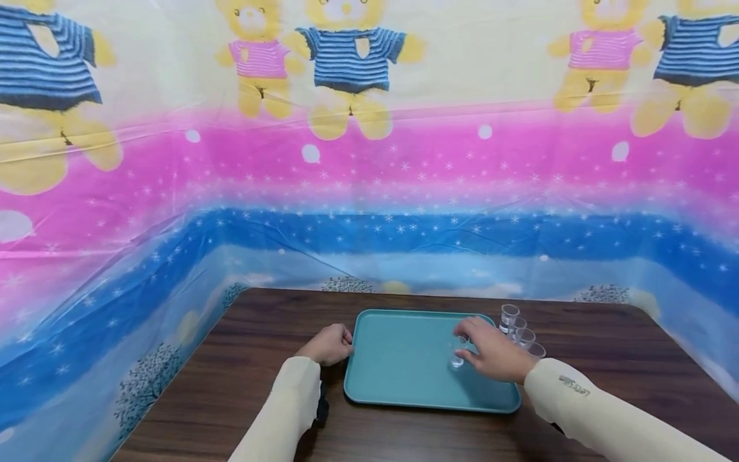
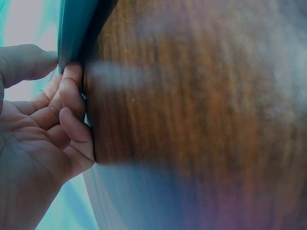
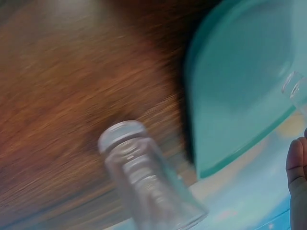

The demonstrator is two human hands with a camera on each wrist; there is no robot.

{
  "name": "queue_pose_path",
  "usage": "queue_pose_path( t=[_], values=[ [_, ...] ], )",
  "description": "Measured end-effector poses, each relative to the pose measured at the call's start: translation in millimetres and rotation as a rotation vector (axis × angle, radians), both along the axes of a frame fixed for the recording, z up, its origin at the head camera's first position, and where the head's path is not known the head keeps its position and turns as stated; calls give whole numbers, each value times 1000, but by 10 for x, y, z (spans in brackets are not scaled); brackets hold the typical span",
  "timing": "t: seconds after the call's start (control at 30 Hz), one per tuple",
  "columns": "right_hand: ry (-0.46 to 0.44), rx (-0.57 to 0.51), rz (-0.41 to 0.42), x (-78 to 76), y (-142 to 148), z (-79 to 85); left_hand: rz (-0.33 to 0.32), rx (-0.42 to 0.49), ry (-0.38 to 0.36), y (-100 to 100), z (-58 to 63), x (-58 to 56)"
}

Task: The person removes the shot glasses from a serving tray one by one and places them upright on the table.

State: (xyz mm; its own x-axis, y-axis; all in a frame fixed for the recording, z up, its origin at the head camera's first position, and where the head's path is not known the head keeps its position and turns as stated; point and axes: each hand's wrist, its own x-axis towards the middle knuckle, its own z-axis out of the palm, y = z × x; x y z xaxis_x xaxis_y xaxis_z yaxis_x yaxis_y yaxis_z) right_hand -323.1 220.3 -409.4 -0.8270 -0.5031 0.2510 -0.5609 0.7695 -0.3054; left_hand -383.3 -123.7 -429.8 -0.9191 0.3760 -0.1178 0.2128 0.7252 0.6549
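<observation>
A teal rectangular tray (image 1: 404, 385) lies on the table. My left hand (image 1: 330, 344) pinches its left rim; in the left wrist view the thumb (image 2: 33, 62) lies along one side of the rim (image 2: 72, 33), with the fingers curled at the other side. Over the right half of the tray, my right hand (image 1: 493, 351) has thumb and fingers bent about a small clear shot glass (image 1: 457, 361). That glass (image 3: 293, 87) is upright in the head view; whether its base touches the tray is hard to tell. Part of the right hand (image 3: 298, 167) shows at the right wrist view's edge.
Several clear shot glasses (image 1: 510, 314) stand in a row on the dark wooden table (image 1: 629, 378), just beyond the tray's right edge. One thick-based glass (image 3: 144, 177) looms close in the right wrist view. A patterned cloth (image 1: 404, 231) surrounds the table's back and sides.
</observation>
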Motion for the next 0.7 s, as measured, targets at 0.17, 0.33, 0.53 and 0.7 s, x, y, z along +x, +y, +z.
queue_pose_path(
  t=[0.17, 0.33, 0.53, 0.7],
  values=[
    [1, 17, 1, 25, 123, -1, -1, 6, 4, 3, 1, -4],
    [4, 29, -3, 78, 242, 31, 1, 4, 10, -2, 4, 3],
    [17, 44, -28, 142, 422, 57, 4, -2, 15, 1, 6, 8],
    [6, 35, -49, 215, 553, 64, 1, 4, 7, 1, -21, -16]
  ],
)
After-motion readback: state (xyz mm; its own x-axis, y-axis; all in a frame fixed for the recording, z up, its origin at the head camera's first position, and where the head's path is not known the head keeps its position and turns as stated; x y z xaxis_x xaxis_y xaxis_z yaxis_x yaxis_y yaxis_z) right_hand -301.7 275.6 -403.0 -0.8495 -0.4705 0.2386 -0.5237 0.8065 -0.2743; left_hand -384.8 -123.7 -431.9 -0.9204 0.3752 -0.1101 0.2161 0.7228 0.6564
